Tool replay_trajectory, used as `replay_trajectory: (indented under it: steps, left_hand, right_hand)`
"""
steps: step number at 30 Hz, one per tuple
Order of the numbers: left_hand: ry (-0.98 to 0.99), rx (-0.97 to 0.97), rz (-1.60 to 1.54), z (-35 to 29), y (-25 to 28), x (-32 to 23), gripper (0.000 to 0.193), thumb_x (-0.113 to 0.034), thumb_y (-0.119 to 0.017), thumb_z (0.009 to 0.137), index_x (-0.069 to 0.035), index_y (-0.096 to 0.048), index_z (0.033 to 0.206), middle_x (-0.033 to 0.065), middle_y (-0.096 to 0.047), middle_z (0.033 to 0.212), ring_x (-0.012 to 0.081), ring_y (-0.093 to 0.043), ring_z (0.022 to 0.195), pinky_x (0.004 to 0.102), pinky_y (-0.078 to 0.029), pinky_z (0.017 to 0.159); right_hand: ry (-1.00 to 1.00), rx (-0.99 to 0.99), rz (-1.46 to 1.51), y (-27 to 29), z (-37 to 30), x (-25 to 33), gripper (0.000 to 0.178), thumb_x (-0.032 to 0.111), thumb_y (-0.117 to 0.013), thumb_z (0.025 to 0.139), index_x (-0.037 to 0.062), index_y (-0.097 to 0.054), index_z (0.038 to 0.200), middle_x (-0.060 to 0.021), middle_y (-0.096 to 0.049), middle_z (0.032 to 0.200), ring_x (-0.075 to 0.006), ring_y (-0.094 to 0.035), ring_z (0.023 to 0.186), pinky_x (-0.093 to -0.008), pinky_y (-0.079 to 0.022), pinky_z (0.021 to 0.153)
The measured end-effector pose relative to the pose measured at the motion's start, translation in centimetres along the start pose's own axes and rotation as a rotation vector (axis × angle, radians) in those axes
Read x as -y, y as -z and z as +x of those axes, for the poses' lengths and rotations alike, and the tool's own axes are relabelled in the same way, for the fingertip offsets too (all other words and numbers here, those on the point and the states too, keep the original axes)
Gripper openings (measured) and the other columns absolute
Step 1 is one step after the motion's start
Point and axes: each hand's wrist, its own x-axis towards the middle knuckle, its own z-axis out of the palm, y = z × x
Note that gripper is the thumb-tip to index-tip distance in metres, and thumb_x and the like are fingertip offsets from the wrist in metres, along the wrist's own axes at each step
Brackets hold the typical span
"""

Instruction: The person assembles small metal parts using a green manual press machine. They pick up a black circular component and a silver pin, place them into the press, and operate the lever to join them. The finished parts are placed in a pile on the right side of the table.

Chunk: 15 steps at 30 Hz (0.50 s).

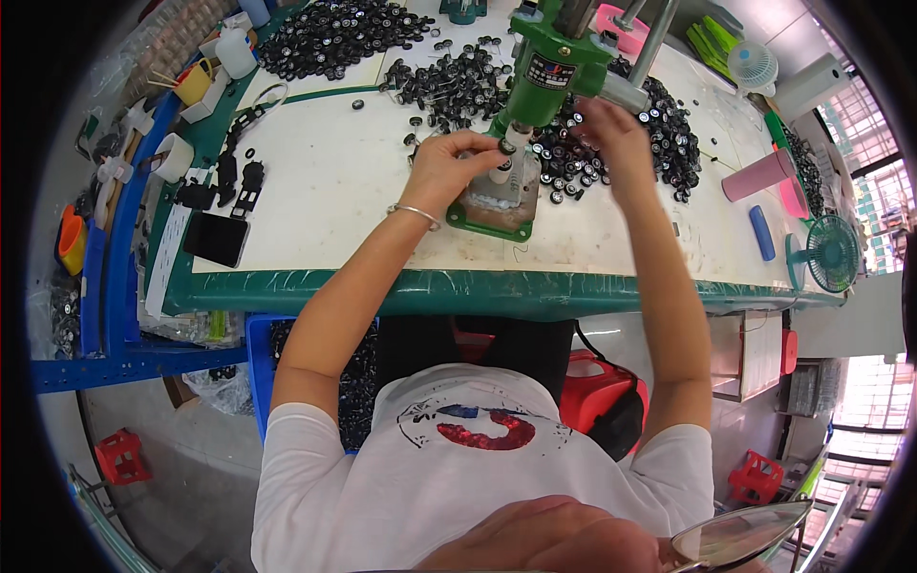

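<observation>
A green hand press [544, 81] stands on the table, its base plate [487, 222] toward me. My left hand [449, 170] reaches in from its left side. Thumb and forefinger pinch a small black wheel [506, 146] between the press ram and the pale post below. A second black-topped piece sits just under it on the post. My right hand [613, 134] is raised beside the press, close to the metal lever [626, 95] and above loose black wheels [568, 162]. Motion smears its fingers, so I cannot tell whether they hold anything.
Heaps of black wheels [330, 38] lie at the back left, with others [673, 143] to the right. Wheels on axles [449, 81] lie behind the press. A dark tablet [216, 239], pink cylinder [759, 175], blue object [761, 232] and green fan [829, 253] flank the work area.
</observation>
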Motion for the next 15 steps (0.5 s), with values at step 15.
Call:
replay_trajectory:
  steps: [15]
  left_hand:
    - [-0.129, 0.095, -0.047, 1.9, -0.6, 0.8, 0.018, -0.014, -0.076, 0.074, -0.007, -0.073, 0.090, 0.0029, -0.069, 0.083, 0.0077, -0.060, 0.076, 0.0238, -0.047, 0.072]
  right_hand:
    - [0.146, 0.177, 0.406, 5.4, 19.4, 21.1, 0.043, 0.040, -0.052, 0.095, -0.0023, -0.057, 0.096, -0.0108, -0.062, 0.074, -0.0199, -0.061, 0.061, -0.0245, -0.054, 0.054]
